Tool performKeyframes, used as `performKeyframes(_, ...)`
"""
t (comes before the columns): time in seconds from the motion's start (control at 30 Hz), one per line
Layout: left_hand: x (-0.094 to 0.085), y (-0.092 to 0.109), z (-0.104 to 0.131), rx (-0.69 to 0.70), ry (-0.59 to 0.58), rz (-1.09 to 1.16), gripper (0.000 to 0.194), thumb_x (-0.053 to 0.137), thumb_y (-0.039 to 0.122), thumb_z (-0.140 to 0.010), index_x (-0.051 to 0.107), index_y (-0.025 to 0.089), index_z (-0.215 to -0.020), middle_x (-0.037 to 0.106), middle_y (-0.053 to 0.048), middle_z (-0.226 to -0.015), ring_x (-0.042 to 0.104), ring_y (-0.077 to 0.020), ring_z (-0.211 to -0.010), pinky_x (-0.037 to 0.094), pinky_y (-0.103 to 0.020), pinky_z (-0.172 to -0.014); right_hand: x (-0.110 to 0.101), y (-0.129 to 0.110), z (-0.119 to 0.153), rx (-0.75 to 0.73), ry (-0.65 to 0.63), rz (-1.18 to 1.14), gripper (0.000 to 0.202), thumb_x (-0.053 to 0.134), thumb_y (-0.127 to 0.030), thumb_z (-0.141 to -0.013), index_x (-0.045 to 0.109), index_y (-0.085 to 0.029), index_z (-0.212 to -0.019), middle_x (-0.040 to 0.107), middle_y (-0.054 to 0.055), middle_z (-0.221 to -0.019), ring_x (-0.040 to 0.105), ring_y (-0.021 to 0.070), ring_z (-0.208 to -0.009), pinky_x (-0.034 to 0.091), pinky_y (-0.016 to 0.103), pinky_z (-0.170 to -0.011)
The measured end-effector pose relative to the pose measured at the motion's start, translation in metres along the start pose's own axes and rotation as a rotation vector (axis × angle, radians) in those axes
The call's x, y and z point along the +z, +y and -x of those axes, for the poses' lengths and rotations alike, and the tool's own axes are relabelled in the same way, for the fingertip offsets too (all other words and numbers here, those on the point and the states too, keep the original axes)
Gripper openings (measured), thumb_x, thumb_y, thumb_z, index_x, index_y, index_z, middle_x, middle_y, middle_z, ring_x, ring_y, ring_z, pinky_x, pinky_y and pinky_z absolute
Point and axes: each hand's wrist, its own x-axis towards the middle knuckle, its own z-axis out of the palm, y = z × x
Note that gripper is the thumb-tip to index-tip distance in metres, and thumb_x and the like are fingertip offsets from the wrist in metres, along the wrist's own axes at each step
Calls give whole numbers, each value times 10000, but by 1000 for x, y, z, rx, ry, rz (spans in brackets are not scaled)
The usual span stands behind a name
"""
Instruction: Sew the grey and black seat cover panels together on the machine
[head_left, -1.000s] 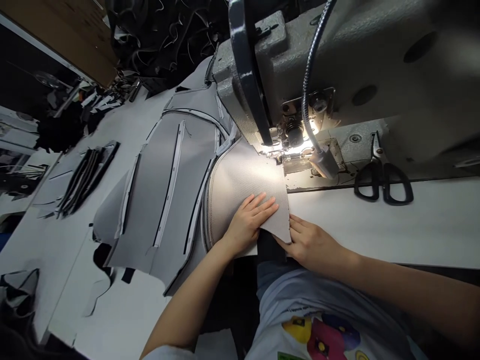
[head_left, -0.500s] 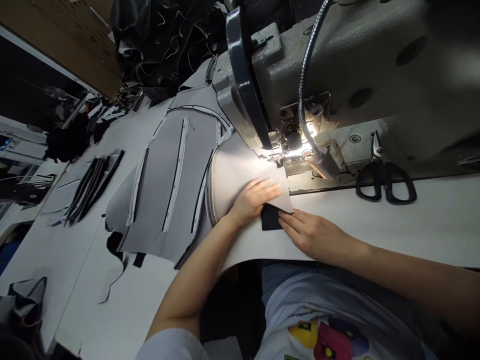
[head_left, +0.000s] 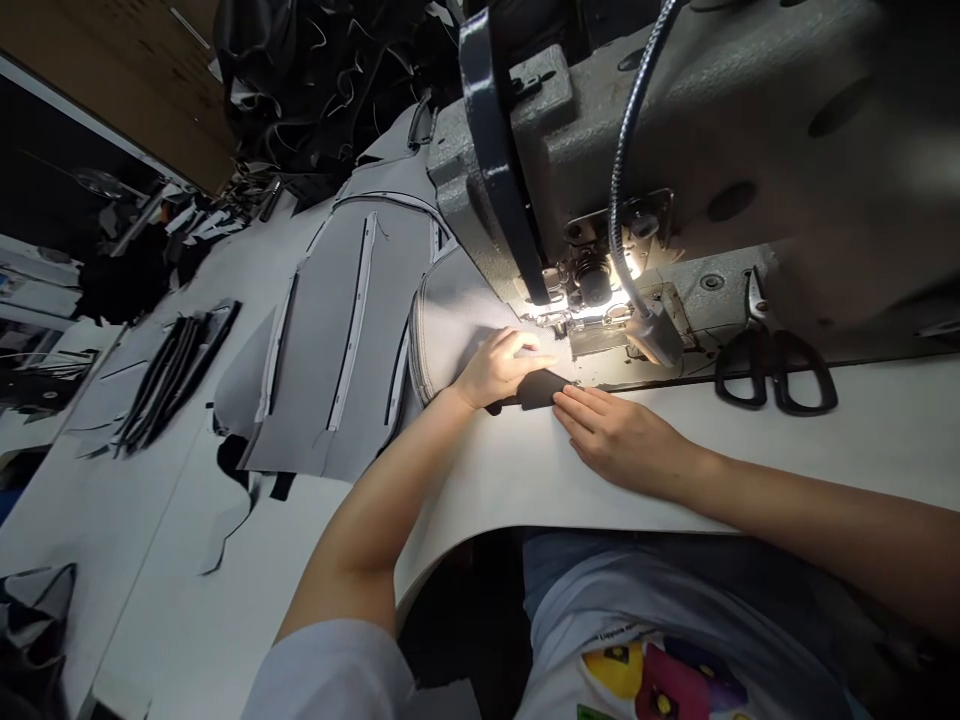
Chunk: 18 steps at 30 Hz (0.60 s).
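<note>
A grey fabric cover [head_left: 461, 315] with stitched seams lies at the sewing machine's needle area [head_left: 592, 290], its right part under the lamp. My left hand [head_left: 499, 370] rests on the fabric just in front of the needle area, thumb and fingers closed together at a fold. A small black piece [head_left: 544, 388] shows between my hands at the fabric's near edge. My right hand [head_left: 611, 435] touches the right end of that black piece with its fingertips, the fingers held close together and nearly flat.
Black-handled scissors [head_left: 774, 370] lie right of the needle plate. Joined grey panels [head_left: 322, 330] spread leftward over the white table [head_left: 480, 480]. A stack of dark-edged pieces [head_left: 176, 375] sits farther left. Black material [head_left: 300, 90] is heaped behind.
The fabric and my left hand have moved up toward the machine. The light corner that my right hand touched no longer shows; its fingertips are now at the black piece. The view has shifted slightly.
</note>
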Motion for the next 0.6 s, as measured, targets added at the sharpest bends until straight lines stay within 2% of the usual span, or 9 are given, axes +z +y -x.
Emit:
performKeyframes(0.2, 6, -24, -18, -22, 7, 10, 384, 386, 307, -1007, 768, 265, -1013, 681, -69, -932, 600, -185, -955, 489, -338, -898, 3, 3, -3, 79, -20, -88, 382, 466, -118, -895, 635, 18, -1210, 623, 214, -1277, 577, 319, -1209, 502, 444, -1035)
performKeyframes(0.37, 5, -42, -30, -23, 7, 119, 338, 441, 353, -993, 748, 224, -1054, 697, -82, -1064, 611, -202, -1085, 477, -350, -991, 2, 3, -2, 103, -4, -116, 385, 456, -121, -893, 636, 4, -1210, 620, 204, -1285, 570, 313, -1224, 494, 444, -1051)
performKeyframes(0.5, 1, -44, -36, -65, 53, 184, 301, 493, 365, -976, 734, 214, -1074, 683, -85, -1183, 601, -232, -1156, 482, -381, -1005, 2, 3, -2, 118, -10, -151, 380, 461, -119, -898, 631, -11, -1220, 610, 203, -1301, 553, 311, -1247, 493, 458, -1056)
performKeyframes(0.6, 0, -42, -37, -81, 44, 174, 278, 494, 327, -978, 752, 239, -1034, 708, -74, -1115, 610, -231, -1133, 482, -384, -992, 2, 3, -2, 124, -27, -181, 381, 455, -117, -907, 621, -28, -1239, 599, 203, -1318, 541, 304, -1265, 491, 480, -1060)
